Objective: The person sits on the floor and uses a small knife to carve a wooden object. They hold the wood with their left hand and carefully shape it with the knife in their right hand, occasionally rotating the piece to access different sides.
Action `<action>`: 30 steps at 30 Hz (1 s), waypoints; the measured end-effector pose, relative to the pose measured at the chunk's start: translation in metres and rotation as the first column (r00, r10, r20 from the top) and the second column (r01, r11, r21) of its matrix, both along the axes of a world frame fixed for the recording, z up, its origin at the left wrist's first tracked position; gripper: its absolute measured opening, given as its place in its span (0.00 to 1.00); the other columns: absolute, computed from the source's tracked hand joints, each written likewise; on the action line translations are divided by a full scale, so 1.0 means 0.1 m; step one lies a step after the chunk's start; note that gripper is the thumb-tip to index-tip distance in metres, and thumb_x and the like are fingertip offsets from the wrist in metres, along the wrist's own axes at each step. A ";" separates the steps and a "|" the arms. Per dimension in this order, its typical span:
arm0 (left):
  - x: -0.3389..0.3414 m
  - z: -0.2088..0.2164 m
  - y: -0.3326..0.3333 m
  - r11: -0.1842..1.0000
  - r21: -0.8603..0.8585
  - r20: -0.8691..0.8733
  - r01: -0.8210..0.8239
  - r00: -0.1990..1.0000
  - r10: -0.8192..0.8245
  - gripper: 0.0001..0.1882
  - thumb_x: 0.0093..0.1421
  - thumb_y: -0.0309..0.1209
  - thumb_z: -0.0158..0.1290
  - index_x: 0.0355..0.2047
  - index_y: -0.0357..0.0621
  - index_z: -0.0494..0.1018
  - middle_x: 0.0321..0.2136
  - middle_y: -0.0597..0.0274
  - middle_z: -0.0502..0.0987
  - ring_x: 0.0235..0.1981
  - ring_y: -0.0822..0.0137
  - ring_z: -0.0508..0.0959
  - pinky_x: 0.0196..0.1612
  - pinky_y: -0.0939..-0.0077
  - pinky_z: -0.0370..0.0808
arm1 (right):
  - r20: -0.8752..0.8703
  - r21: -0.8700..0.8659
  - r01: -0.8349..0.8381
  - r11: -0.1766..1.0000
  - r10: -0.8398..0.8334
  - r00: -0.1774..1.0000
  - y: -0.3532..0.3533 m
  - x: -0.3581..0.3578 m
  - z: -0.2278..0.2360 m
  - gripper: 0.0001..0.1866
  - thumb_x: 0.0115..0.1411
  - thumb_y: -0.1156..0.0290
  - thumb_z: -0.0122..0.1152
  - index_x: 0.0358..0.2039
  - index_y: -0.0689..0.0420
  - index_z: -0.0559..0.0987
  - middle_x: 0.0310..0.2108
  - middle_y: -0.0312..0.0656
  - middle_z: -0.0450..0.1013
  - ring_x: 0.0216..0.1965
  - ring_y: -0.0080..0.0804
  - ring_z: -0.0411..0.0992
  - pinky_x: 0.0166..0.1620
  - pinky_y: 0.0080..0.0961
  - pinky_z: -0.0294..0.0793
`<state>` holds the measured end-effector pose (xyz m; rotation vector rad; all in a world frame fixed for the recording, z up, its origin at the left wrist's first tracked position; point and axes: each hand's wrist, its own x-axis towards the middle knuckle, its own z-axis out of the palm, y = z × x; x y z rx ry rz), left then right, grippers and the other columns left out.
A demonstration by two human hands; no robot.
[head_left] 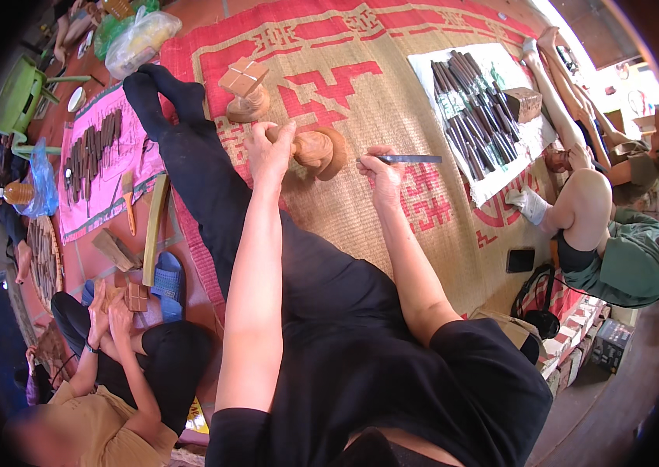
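My left hand (270, 148) is wrapped round one end of a turned wooden piece (315, 149) with a rounded body and a wide, disc-like base. The piece is tilted on its side above the patterned mat (361, 86). Just right of it, my right hand (383, 173) is closed on a slim, dark, flat carving tool (415, 159). One end of that tool points right, away from the wood; its kind of tip cannot be made out. Beyond my left hand stands a similar turned wooden piece (249, 106), with a squared wooden block (242, 76) by its top.
Many dark-handled chisels lie on a white cloth (502, 71) at right and a pink cloth (94, 218) at left. A person's hands (108, 311) hold a wooden block at lower left. Another person (602, 233) sits at right. A blue slipper (168, 279) and wood offcuts lie left.
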<state>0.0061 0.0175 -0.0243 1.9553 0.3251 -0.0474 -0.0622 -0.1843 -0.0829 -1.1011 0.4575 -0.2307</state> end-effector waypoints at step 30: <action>-0.07 0.08 -0.06 0.964 0.262 0.044 0.051 0.997 -0.065 0.17 0.45 0.41 0.55 0.33 0.47 0.72 0.40 0.54 0.66 0.42 0.55 0.70 0.46 0.64 0.67 | -0.050 0.178 -0.128 0.976 0.139 0.989 0.61 0.38 0.31 0.05 0.50 0.79 0.61 0.28 0.65 0.75 0.23 0.42 0.75 0.22 0.26 0.74 0.26 0.15 0.73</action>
